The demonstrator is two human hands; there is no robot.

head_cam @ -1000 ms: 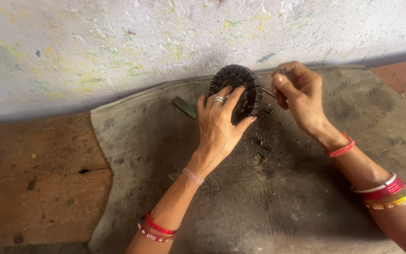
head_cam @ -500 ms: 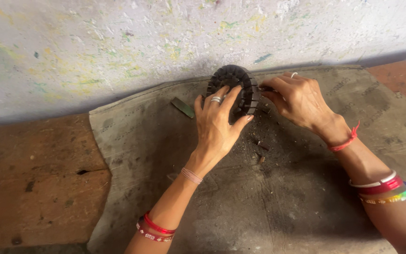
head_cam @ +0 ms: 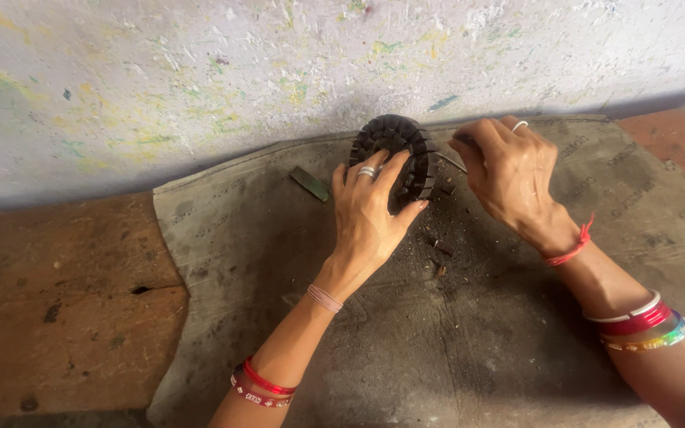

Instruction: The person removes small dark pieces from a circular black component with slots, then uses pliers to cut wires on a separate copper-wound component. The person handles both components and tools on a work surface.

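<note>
My left hand grips a round black slotted core, like a ribbed disc, held upright on a grey sack mat. My right hand is closed at the disc's right edge, pinching a thin wire or strip that runs into a slot. Both wrists carry red and coloured bangles. A ring shows on each hand.
A small flat dark green strip lies on the mat left of the disc. Dark bits of debris are scattered below it. A stained whitish wall stands right behind. Reddish-brown floor lies to the left.
My right hand has moved in from above-right to the disc's edge and closed tighter on the thin piece. The left hand has kept its grip on the disc.
</note>
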